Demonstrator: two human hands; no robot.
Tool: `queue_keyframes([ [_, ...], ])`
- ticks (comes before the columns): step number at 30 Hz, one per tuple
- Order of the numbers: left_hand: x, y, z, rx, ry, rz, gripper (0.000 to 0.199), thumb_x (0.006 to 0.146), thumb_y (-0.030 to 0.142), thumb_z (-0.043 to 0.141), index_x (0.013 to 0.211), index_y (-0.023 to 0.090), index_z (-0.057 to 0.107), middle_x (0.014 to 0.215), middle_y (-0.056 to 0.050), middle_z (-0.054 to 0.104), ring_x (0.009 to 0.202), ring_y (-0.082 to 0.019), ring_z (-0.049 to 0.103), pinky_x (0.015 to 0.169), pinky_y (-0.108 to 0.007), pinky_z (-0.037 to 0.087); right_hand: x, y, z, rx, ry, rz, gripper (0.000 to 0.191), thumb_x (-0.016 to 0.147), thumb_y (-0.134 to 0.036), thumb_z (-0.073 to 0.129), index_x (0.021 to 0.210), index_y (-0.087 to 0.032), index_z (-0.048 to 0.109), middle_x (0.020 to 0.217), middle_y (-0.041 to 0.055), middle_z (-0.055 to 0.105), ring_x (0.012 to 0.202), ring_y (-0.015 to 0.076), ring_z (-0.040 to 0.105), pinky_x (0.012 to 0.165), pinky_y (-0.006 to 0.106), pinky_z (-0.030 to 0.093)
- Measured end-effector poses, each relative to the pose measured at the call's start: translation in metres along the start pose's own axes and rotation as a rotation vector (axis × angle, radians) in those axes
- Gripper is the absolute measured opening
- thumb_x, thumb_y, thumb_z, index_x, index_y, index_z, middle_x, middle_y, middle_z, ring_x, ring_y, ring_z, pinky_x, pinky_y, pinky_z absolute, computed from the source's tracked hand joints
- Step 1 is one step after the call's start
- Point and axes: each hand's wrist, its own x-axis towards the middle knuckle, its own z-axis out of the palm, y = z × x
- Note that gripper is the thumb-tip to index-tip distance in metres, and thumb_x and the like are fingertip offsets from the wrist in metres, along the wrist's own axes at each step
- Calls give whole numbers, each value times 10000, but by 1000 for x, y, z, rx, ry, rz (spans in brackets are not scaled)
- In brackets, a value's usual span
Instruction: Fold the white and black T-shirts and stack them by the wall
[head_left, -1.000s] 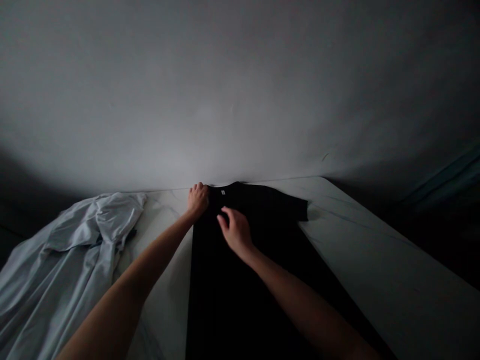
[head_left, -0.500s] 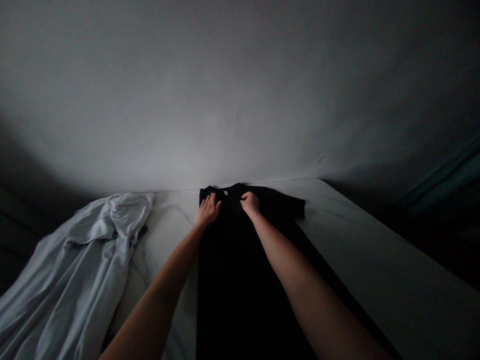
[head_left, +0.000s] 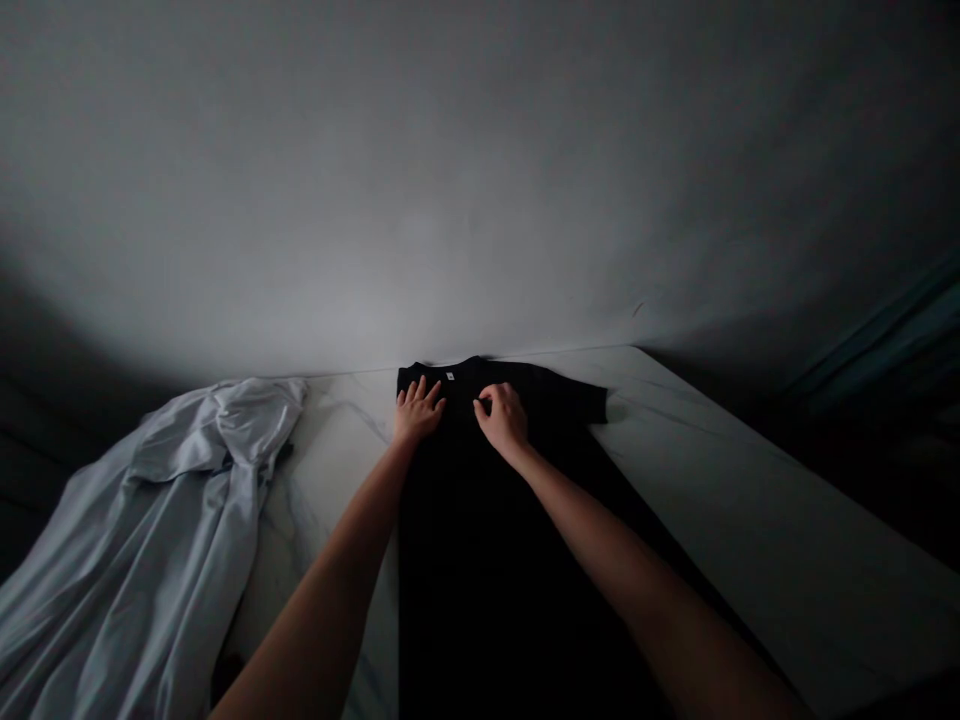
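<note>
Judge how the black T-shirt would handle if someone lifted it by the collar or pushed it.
Probably floppy: the black T-shirt lies flat on the white table top, so it would likely sag when lifted by the collar. It looks like light knit fabric, though the dark hides its thickness. Pushed, it may slide, as that top looks smooth.

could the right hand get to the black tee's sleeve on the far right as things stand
Probably yes: the right hand already rests on the black T-shirt, and the sleeve lies flat close beyond it on the white tabletop, with nothing visible in the way.
</note>
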Motion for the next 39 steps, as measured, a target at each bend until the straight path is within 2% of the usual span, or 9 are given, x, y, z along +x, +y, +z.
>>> queue_keyframes([
  [3, -1, 1, -1, -8, -14, 9, 566, 995, 488, 360, 1538, 327, 351, 1644, -52, 252, 1499, -303, 254, 1196, -528, 226, -31, -6, -13, -18, -173, -191, 117, 883, -291, 624, 970, -212, 617, 1017, 68, 641, 974, 212, 601, 838, 302, 482],
  [6, 0, 1, -2, -15, -31, 6, 578, 990, 508, 372, 1540, 334, 343, 1646, -59, 244, 1504, -317, 235, 1197, -543, 209, -50, -17, -16, -100, -276, -218, 223, 858, -273, 672, 1063, -203, 619, 1104, 88, 638, 1018, 225, 604, 825, 302, 501],
  [12, 1, 1, -4, -15, -48, -19, 590, 977, 548, 378, 1536, 366, 337, 1640, -44, 269, 1504, -316, 235, 1195, -556, 206, -54, -35, -14, -222, -415, -265, 239, 909, -57, 482, 1011, -167, 667, 1056, 116, 661, 1002, 213, 628, 832, 274, 504],
  [17, 1, 3, -4, -21, -54, -31, 607, 972, 572, 373, 1538, 355, 341, 1643, -52, 258, 1508, -315, 224, 1202, -555, 189, -46, -36, -26, -198, -442, -234, 141, 925, -226, 583, 919, -202, 722, 1007, 89, 686, 971, 211, 647, 793, 263, 509],
  [20, 0, 5, -6, -42, -22, -31, 621, 976, 555, 375, 1544, 306, 347, 1637, -73, 269, 1502, -322, 241, 1202, -550, 201, -19, -29, -29, -167, -400, -135, 288, 961, -408, 561, 870, -210, 748, 990, 91, 700, 947, 217, 657, 801, 280, 508],
  [24, -6, 10, -13, -90, 57, -72, 586, 991, 457, 376, 1526, 217, 389, 1623, -92, 302, 1467, -309, 322, 1200, -492, 255, 25, -10, -20, -214, -268, 59, 231, 949, -295, 596, 1098, -154, 703, 1167, 147, 671, 1094, 246, 623, 886, 315, 493],
  [29, -40, 20, -11, -53, -3, -2, 586, 977, 505, 405, 1506, 255, 419, 1630, -83, 290, 1483, -364, 265, 1196, -570, 216, 53, 8, -4, -165, -390, 181, 168, 897, -187, 644, 1049, -171, 715, 1110, 104, 709, 1020, 205, 659, 840, 275, 493],
  [35, -67, 30, -11, -3, -96, 105, 585, 993, 522, 348, 1536, 304, 360, 1642, -56, 265, 1512, -376, 163, 1192, -626, 140, 45, -7, -3, -192, -337, 216, 323, 948, -74, 421, 1136, -127, 678, 1247, 170, 643, 1139, 252, 599, 922, 331, 465],
  [39, -64, 26, -17, -64, -99, 92, 552, 1018, 377, 278, 1555, 256, 312, 1634, -73, 284, 1501, -328, 236, 1189, -593, 209, -3, -40, -7, -109, -137, -91, 352, 967, -162, 430, 1273, -122, 597, 1386, 199, 541, 1285, 315, 491, 1052, 465, 411],
])
